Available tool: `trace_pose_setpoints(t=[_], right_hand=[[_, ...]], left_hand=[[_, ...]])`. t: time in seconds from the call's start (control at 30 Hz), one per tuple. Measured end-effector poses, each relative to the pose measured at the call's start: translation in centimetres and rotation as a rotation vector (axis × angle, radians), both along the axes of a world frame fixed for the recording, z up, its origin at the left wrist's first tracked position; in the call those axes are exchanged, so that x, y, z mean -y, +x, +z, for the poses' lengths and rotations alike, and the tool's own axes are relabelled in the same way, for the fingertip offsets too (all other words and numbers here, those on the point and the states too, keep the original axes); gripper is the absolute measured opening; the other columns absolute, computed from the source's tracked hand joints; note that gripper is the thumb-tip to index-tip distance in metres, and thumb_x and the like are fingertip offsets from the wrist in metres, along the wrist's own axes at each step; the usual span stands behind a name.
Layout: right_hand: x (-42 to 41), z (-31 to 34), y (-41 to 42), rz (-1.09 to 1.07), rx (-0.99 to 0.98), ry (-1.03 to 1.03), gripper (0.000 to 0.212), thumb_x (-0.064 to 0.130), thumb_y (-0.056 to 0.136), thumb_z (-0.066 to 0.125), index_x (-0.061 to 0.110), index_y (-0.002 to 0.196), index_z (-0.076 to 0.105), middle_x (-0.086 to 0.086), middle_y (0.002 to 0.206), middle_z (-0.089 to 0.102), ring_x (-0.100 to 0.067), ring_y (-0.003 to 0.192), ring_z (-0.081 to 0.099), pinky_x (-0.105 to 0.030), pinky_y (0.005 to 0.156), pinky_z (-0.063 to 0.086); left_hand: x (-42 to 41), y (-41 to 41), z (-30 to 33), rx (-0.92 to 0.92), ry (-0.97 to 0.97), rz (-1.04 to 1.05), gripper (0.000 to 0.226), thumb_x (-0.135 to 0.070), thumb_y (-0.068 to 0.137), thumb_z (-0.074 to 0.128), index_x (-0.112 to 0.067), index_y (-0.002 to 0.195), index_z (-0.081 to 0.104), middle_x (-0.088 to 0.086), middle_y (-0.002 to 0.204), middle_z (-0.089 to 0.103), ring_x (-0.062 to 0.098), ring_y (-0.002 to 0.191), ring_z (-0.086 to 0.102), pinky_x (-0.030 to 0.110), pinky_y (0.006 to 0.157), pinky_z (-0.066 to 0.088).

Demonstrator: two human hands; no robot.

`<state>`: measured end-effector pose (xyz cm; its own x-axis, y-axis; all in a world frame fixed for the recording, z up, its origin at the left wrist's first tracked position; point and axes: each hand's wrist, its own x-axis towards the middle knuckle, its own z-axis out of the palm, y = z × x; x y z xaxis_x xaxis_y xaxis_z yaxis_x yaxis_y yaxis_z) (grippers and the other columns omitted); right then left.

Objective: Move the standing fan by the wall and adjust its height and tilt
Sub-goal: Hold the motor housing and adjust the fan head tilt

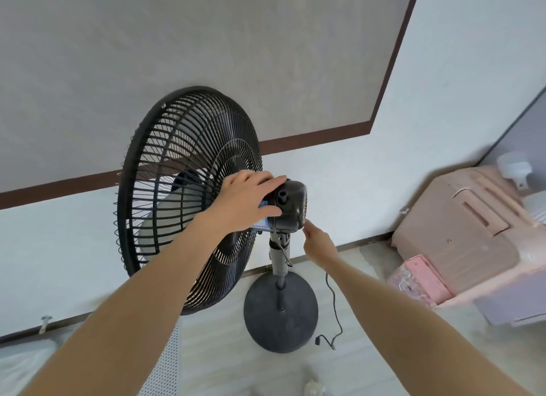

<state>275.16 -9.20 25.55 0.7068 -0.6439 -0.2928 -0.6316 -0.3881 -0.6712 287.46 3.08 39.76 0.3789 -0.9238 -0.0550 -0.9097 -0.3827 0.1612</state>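
While my left hand (251, 202) lies spread over the top of the fan's black motor housing (291, 206), palm down and fingers wrapped loosely around it, my right hand (319, 243) reaches in just below and behind the housing, fingertips pinched toward the neck joint where the head meets the pole (279, 265). I cannot tell whether those fingertips have closed on a knob or screw there; the spot is too small and partly hidden.

The standing fan (189, 200) is upright close to a pale wall, its round black grille (165, 159) turned to my left. The pole drops to a round dark base (280, 313) on a light floor, and the power cord (334, 301) trails loose beside the base, its plug lying on the floor.

I judge this to be the tilt step. To do it well, I would steady the head firmly with the left hand, so that the weight of the grille does not drop when the joint loosens. I would move it in small amounts and tighten before letting go, keeping fingers clear of the grille wires and the cord clear of the base.

To the right sits a pink storage box (461, 233), blurred. I cannot make out its contents. A smaller pink object (419, 277) rests against it.
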Motion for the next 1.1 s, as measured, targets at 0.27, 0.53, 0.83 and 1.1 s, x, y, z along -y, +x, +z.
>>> trace_pose_setpoints(t=[0.27,0.53,0.83,1.1], right_hand=[[-1.7,-4.6,-2.2,-0.131,0.138,0.053,0.058,-0.004,0.091,0.025,0.019,0.145,0.024,-0.016,0.130,0.052,-0.032,0.115,0.052,-0.041,0.093,0.043],[-1.5,-4.8,-3.3,-0.121,-0.271,-0.111,0.033,0.015,0.097,0.027,0.011,0.119,0.052,-0.015,0.104,0.067,-0.034,0.096,0.061,-0.035,0.070,0.043],[-3.8,-2.8,-4.1,0.193,-0.104,-0.368,0.027,-0.002,0.084,0.036,0.001,0.110,0.045,-0.017,0.105,0.060,-0.040,0.088,0.061,-0.036,0.060,0.038],[-1.8,2.3,-6.1,0.497,0.339,-0.791,0.022,0.004,0.072,0.051,0.016,0.091,0.054,-0.003,0.059,0.056,-0.024,0.049,0.057,-0.020,0.032,0.034]], left_hand=[[0.4,-0.4,-0.1,-0.036,-0.025,0.024,0.061,-0.047,0.088,0.049,-0.035,0.143,0.024,-0.010,0.150,0.028,0.016,0.139,0.019,0.041,0.111,0.011],[0.9,-0.9,-0.2,-0.027,-0.059,0.055,0.061,-0.046,0.089,0.050,-0.033,0.143,0.026,-0.010,0.150,0.030,0.017,0.138,0.020,0.040,0.111,0.012],[2.0,-1.9,-0.4,0.014,-0.081,0.100,0.061,-0.047,0.089,0.049,-0.028,0.143,0.027,-0.005,0.150,0.032,0.022,0.138,0.023,0.044,0.112,0.014],[2.0,-2.0,-0.5,0.031,-0.101,0.097,0.062,-0.049,0.088,0.049,-0.028,0.143,0.029,-0.004,0.149,0.035,0.025,0.136,0.028,0.044,0.110,0.019]])
